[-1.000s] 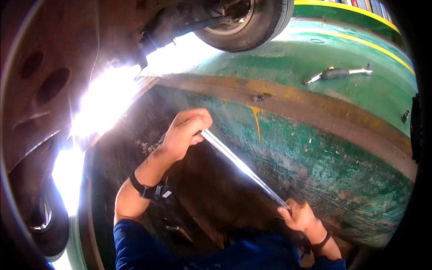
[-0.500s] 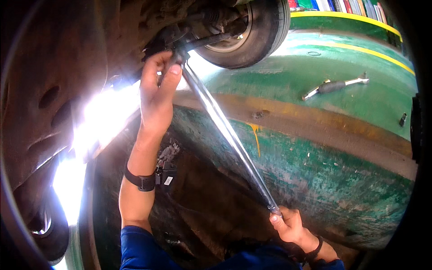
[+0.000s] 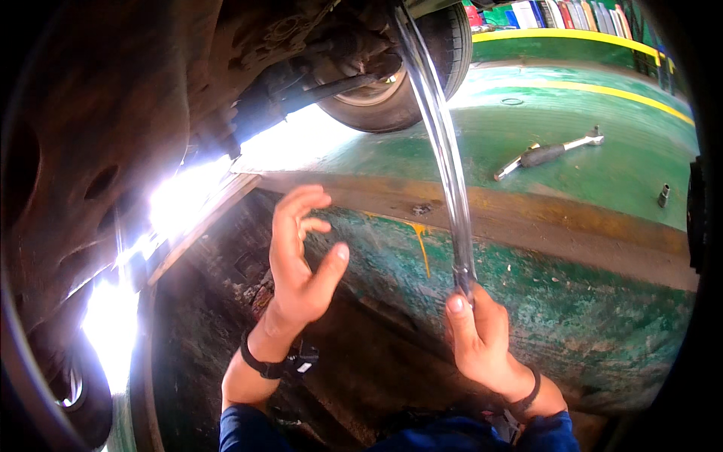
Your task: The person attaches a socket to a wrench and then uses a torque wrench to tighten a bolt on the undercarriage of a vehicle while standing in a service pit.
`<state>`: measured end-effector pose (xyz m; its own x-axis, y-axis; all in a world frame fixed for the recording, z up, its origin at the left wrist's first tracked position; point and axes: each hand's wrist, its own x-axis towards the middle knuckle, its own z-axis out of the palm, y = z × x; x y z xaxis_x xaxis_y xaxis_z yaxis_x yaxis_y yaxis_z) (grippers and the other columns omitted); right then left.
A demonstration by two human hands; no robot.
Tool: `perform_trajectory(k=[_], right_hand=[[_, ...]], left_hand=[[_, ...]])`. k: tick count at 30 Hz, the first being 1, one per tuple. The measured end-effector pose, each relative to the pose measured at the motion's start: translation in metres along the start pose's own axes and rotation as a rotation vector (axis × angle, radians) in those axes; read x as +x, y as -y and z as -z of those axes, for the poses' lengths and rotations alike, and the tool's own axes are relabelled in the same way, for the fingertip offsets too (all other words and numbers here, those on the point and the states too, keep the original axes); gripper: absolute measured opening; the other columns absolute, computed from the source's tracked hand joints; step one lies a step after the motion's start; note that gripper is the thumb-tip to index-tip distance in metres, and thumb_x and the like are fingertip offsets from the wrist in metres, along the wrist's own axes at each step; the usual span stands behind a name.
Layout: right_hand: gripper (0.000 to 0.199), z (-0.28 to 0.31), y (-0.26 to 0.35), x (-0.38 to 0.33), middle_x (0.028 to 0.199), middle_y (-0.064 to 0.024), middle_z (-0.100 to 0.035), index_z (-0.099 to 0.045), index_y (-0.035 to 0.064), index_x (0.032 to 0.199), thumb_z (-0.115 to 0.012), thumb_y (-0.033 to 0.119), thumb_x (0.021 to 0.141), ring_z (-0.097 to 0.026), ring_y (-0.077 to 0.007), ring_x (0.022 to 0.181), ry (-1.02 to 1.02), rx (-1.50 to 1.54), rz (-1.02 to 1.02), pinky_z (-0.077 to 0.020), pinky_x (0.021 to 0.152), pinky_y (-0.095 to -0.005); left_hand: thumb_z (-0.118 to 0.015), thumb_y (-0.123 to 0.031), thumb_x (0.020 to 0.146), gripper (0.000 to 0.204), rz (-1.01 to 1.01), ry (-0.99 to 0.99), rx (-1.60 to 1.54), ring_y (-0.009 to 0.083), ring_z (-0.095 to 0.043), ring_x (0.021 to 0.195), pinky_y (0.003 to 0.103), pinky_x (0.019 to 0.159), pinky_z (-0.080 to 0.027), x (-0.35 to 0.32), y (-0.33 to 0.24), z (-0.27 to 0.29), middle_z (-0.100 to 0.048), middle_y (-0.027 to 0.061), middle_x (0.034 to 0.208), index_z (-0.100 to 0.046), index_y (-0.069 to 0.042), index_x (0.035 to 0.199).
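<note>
A long chrome bar rises from my right hand, whose fingers are wrapped round its lower end. The bar passes in front of the car wheel, and its upper end runs out at the picture's top edge. My left hand is raised to the left of the bar, thumb and fingers apart, holding nothing. Above and beyond it is the car's dark underside, with a suspension arm leading towards the wheel.
On the green floor to the right lie a ratchet wrench with a dark grip and a small socket. A brown ledge edges the green pit wall. Bright light glares at left.
My left hand has let go of the bar's upper end and come down. My right hand has risen with the bar, which has swung away from the suspension to stand steeper.
</note>
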<state>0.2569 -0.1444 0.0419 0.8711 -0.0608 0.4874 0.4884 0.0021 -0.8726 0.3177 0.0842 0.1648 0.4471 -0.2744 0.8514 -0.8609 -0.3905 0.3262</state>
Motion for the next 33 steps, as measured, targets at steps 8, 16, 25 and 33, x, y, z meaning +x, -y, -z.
perform_trajectory(k=[8, 16, 25, 33], right_hand=[[0.038, -0.028, 0.023, 0.037, 0.057, -0.01, -0.051, -0.052, 0.0004, 0.087, -0.054, 0.034, 0.105, -0.05, -0.0191, 0.05, -0.062, 0.068, 0.035, -0.0412, 0.049, -0.0366], [0.043, -0.021, 0.048, 0.059, 0.057, -0.011, -0.051, -0.053, -0.0007, 0.084, -0.052, 0.037, 0.105, -0.05, -0.0185, 0.051, -0.024, 0.073, 0.07, -0.0408, 0.05, -0.0378], [0.044, -0.002, 0.066, 0.056, 0.057, -0.0152, -0.052, -0.052, -0.0022, 0.084, -0.052, 0.036, 0.106, -0.05, -0.0253, 0.049, -0.034, -0.048, 0.068, -0.0403, 0.049, -0.0404], [0.039, 0.002, 0.112, 0.033, 0.059, 0.0002, -0.046, -0.049, 0.0013, 0.103, -0.05, 0.04, 0.106, -0.044, -0.0073, 0.044, 0.122, 0.071, -0.057, -0.0357, 0.039, -0.0237]], left_hand=[[-0.071, -0.018, 0.085, 0.057, 0.155, 0.064, -0.047, 0.0228, -0.05, 0.123, 0.035, 0.092, -0.043, -0.062, 0.003, 0.002, -0.045, 0.0136, 0.139, -0.047, -0.003, 0.135], [-0.07, -0.015, 0.085, 0.053, 0.291, 0.028, -0.062, 0.0211, -0.051, 0.122, 0.033, 0.09, -0.043, -0.092, 0.008, 0.015, -0.046, 0.0101, 0.137, -0.049, -0.008, 0.133], [-0.068, -0.007, 0.081, 0.051, 0.304, 0.034, -0.067, 0.0196, -0.052, 0.117, 0.031, 0.087, -0.045, -0.097, 0.011, 0.018, -0.047, 0.013, 0.136, -0.051, -0.004, 0.129], [-0.068, -0.009, 0.082, 0.052, 0.302, 0.075, -0.112, 0.02, -0.052, 0.118, 0.031, 0.086, -0.044, -0.097, 0.008, 0.015, -0.047, 0.0118, 0.137, -0.051, -0.004, 0.131]])
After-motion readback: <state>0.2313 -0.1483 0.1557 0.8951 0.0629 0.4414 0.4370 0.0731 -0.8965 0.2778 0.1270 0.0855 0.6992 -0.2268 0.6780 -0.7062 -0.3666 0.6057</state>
